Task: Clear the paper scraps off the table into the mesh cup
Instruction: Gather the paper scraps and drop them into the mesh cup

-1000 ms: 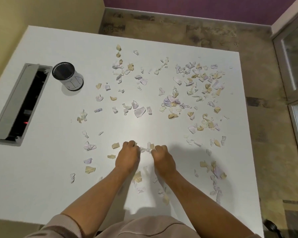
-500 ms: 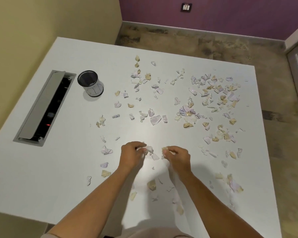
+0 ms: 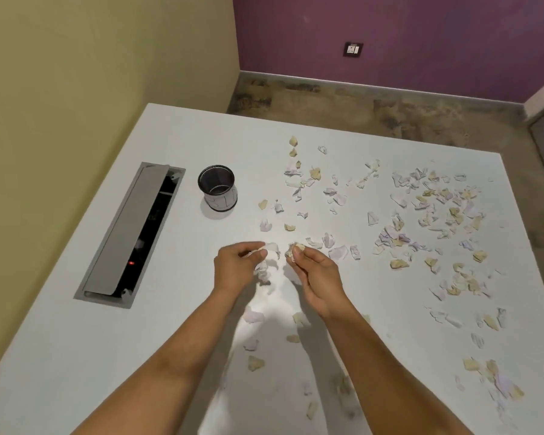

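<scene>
Both grips clenched on crumpled paper scraps: left hand, right hand, mid-bench. Scraps looked light, soft, easily dropped; pinch bunches. Mesh cup stood toward far-left corner.

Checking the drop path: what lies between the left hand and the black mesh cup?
In the head view, only bare white table separates the left hand from the black mesh cup.

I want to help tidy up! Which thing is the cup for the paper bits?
Look at the white table, on its left side by the long grey cable hatch. Just right of the hatch stands the mesh cup: the only round, dark, upright thing there, apart from the flat paper scraps.
</scene>
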Tool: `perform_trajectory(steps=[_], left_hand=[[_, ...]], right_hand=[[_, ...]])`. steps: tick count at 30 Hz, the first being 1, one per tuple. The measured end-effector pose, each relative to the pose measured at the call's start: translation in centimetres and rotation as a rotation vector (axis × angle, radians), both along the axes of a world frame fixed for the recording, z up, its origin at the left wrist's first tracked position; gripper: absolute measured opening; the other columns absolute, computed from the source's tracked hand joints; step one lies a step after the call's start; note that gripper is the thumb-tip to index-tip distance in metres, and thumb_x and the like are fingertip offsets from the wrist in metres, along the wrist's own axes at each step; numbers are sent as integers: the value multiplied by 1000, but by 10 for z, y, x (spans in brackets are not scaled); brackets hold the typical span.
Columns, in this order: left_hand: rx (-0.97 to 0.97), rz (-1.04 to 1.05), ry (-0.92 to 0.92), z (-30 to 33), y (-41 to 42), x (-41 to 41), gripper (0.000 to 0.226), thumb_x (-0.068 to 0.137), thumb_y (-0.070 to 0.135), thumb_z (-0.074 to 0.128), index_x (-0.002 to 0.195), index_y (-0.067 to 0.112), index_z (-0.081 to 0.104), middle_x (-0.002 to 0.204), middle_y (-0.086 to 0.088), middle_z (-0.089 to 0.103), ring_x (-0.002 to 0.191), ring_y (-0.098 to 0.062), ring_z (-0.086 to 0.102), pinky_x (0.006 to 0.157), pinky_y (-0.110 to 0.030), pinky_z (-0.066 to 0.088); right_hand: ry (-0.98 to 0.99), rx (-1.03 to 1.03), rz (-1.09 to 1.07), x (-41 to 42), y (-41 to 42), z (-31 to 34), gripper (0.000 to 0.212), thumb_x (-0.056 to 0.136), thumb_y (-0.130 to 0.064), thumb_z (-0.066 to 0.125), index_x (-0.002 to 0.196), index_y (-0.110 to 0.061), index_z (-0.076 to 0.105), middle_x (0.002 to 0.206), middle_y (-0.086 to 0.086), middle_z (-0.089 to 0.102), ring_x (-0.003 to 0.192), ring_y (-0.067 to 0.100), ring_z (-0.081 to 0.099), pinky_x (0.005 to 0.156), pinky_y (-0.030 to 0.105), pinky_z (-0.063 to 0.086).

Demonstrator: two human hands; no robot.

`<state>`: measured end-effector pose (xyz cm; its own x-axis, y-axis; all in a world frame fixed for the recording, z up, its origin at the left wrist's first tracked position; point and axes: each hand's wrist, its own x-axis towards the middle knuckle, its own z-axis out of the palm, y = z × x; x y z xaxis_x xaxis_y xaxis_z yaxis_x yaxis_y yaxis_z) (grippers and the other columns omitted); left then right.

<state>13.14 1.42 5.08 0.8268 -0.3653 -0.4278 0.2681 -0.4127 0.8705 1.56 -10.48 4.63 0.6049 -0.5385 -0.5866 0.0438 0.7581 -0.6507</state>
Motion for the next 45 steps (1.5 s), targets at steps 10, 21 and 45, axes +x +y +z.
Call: perform_trajectory(steps=[10,21,45], left_hand=[[-79,114,-107,25,-26,135,17,77,13,81,84,28,75,88,-4,74,83,-22,69,71,-26,57],[206,38,-220,10,-49,216,7,81,11,75,82,18,75,95,-9,72,69,-11,66,59,-16,52],[76,45,-376,-5,3,163,22,92,1,52,100,8,72,103,-5,69,93,-23,67,86,-32,55]], right_hand=[[-64,34,-54,121,-6,22,17,83,6,66,101,7,64,88,10,72,83,16,71,77,22,58],[213,-375,135,206,-23,15,16,76,0,78,71,-13,70,73,2,73,71,17,70,77,29,59],[314,-744,305,207,-20,9,30,92,4,46,102,-13,68,97,-2,68,98,16,67,79,28,59]])
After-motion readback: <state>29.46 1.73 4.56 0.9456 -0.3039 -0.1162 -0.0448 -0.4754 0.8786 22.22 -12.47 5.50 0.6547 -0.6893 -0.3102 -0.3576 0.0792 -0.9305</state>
